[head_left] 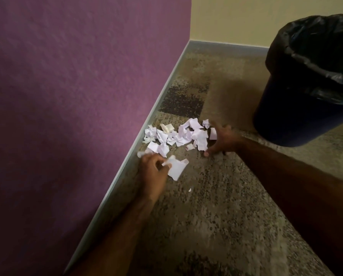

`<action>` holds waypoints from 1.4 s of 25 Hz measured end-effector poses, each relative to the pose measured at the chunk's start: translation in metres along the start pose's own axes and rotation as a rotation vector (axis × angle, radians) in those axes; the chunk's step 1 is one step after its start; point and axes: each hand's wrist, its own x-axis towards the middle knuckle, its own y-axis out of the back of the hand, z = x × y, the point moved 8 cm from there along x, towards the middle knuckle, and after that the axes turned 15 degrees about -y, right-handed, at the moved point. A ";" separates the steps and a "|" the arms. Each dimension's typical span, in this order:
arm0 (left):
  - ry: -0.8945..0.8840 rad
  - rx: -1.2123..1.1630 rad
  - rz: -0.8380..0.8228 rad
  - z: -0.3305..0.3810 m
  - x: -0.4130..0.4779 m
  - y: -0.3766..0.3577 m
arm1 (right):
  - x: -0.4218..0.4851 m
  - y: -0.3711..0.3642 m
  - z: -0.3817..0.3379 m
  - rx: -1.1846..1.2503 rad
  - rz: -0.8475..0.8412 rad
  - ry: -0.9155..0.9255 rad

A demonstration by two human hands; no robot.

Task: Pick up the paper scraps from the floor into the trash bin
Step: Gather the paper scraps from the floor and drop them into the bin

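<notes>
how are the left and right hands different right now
The left hand pinches a flat white scrap; the right hand seems to hold nothing, its fingers spread over the carpet. The left hand is beside the purple wall; the right hand is at the other side of the scrap pile, nearer the trash bin. Both are low, at the pile.

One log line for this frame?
phase: gathering | left hand: pinches paper scrap | right hand: fingers spread beside scrap pile | trash bin: stands right of pile
</notes>
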 end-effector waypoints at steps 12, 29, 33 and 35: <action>0.035 0.326 -0.201 -0.011 0.069 0.006 | -0.016 -0.077 -0.116 -0.247 -0.039 0.240; -0.387 -0.056 -0.123 0.281 0.103 0.020 | -0.155 0.192 -0.098 0.155 0.135 0.312; -0.573 -0.166 -0.243 0.412 0.119 -0.040 | -0.209 0.316 -0.013 0.051 0.427 0.093; -0.636 -0.089 -0.312 0.462 0.114 -0.079 | -0.218 0.339 0.030 0.081 0.510 -0.005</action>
